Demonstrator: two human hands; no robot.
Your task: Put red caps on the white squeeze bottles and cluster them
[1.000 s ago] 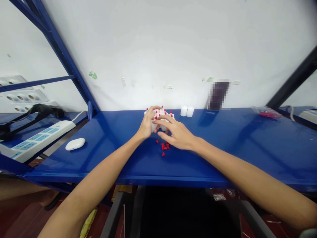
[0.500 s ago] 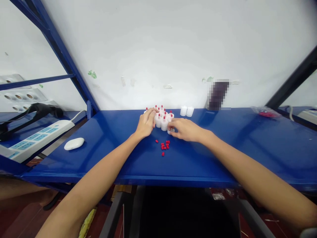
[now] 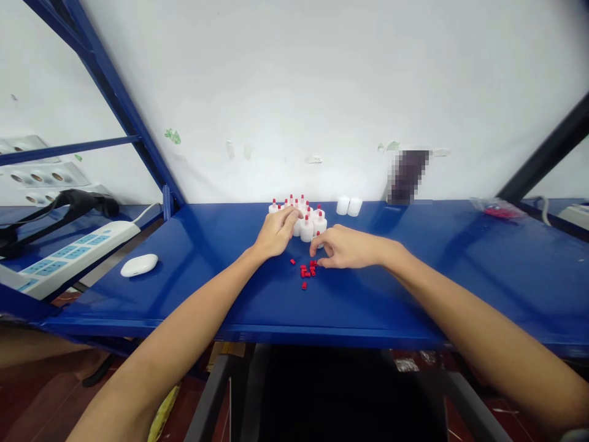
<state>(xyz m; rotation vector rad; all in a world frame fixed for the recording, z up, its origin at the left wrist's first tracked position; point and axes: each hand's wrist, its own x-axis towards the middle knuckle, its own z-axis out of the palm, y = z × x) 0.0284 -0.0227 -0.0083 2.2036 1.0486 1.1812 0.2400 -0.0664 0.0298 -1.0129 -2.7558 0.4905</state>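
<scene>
Several small white bottles (image 3: 307, 231) with red caps on their tips stand in a tight cluster on the blue table. At the cluster's left front, my left hand (image 3: 277, 231) has its fingers stretched out along the bottles, hiding some of them. Over a small heap of loose red caps (image 3: 305, 273) hovers my right hand (image 3: 343, 247). Its thumb and index finger are apart, just at the top edge of the heap, with no object visible between them. Behind its knuckles a red-tipped bottle is partly covered.
Two white containers (image 3: 348, 206) stand by the wall, right of the cluster. A dark pixelated object (image 3: 408, 177) leans there too. At the left are a white oval case (image 3: 139, 265) and a power strip (image 3: 78, 252). A plastic bag with red contents (image 3: 499, 210) lies far right.
My right hand has left the front right bottle, whose red cap now shows, and moved toward me to the loose caps. My left hand stays by the cluster.
</scene>
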